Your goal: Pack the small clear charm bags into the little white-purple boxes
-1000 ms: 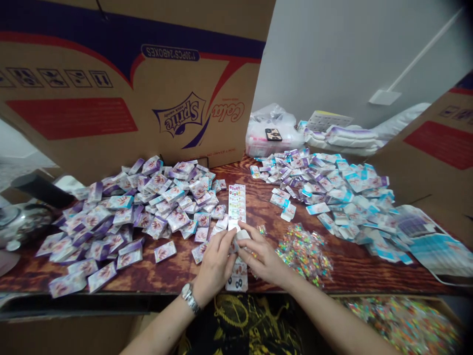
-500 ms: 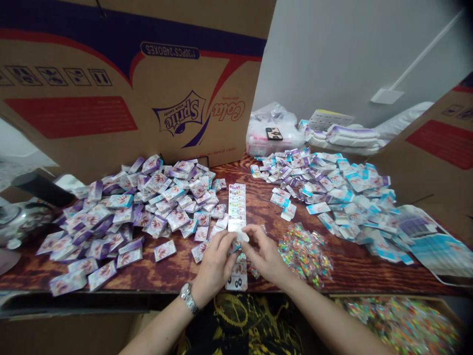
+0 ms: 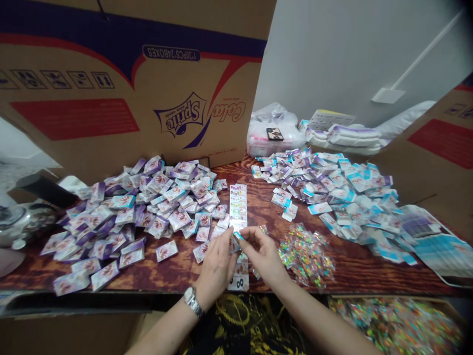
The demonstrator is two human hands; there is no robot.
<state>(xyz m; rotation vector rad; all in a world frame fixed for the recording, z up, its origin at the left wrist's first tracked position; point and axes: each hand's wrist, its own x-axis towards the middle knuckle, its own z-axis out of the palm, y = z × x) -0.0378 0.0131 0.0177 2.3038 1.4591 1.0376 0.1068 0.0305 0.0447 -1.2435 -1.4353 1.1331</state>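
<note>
Between both hands, just over the table's front edge, is a small blue and white box (image 3: 239, 236). Its body is mostly hidden by my left hand (image 3: 218, 259), whose fingers are wrapped round it. The thumb and forefinger of my right hand (image 3: 265, 255) pinch the box's blue end. Beneath the hands lies a strip of printed cards (image 3: 238, 206) with rows of small coloured pictures. To the left spreads a heap of small closed boxes (image 3: 162, 219). Right of my right hand lies a pile of clear packets with bright candy-like pieces (image 3: 306, 255).
Unfilled-looking cartons (image 3: 351, 197) are heaped at the right, beside a fanned stack of flat cards (image 3: 436, 246). A large cardboard box (image 3: 121, 118) stands behind the left heap. A phone (image 3: 274, 134) rests on plastic bags. More packets fill a container (image 3: 399, 320) below the table.
The white flap that stood out from the small box's end is now folded down, and the blue end shows under my right fingers. Both hands stay close together.
</note>
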